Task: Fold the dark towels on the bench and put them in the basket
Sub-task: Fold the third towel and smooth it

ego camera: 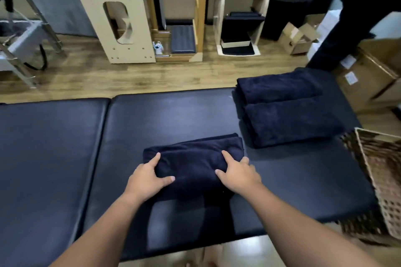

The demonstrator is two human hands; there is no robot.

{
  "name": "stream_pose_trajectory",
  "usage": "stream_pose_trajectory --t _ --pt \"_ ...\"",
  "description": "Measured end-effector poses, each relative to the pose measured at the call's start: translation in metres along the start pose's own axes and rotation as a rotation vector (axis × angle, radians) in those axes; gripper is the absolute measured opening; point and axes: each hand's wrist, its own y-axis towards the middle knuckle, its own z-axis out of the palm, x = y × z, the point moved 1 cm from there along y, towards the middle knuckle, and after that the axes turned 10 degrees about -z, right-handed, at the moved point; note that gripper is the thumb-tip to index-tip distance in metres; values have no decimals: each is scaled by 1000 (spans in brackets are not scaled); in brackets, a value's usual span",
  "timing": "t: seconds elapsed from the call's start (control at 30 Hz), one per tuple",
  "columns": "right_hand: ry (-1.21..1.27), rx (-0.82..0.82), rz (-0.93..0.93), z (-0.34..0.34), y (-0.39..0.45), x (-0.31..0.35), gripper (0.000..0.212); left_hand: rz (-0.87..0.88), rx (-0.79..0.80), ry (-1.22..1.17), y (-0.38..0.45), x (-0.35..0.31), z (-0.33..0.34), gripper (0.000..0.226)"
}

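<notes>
Seen from a head-worn camera looking down, two bare forearms reach forward over a wide, padded table (178, 115) covered in dark navy vinyl, with a seam dividing it into a left and a right section. In the middle of the right section, close to the person, lies a folded dark navy terry towel (193, 158), a thick rectangle with its layered edges showing along the far side. The left hand (145, 178) holds the towel's left end, its grip narrow, with the thumb lying across the top near the front edge and the index finger stretched along the fabric; the other fingers are hidden beneath. The right hand (237, 172) holds the right end in the same way, thumb and index finger on top of the cloth and the rest curled round the side. Farther back and to the right, well apart from the hands, two more folded dark navy towels (286, 110) lie on the table, touching each other, one behind the other. At the table's right edge stands a woven wicker basket (388, 206) in tan and brown; only part of it is in view. Beyond the table is a wood-plank floor (130, 76), pale wooden exercise equipment (121, 19), a wooden shelf unit (240, 17) with dark items, and open cardboard boxes (298, 39).
</notes>
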Motion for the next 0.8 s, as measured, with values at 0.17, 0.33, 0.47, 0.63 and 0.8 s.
stream_pose_trajectory --t 0.17,0.33,0.47,0.63,0.8 --pt "-62 -89 85 13 -44 -29 66 96 77 1 -32 -10 23 106" --pt "-149 -284 153 11 -77 -60 37 158 210 -141 -59 -37 55 102" --pt "-45 -265 230 -2 -87 -89 47 193 286 -198 -72 -71 84 102" --pt "37 -198 306 -13 -84 -140 70 206 320 -223 -84 -120 123 104" --pt "67 -186 278 -40 -72 -199 73 185 298 -242 -93 -175 158 102"
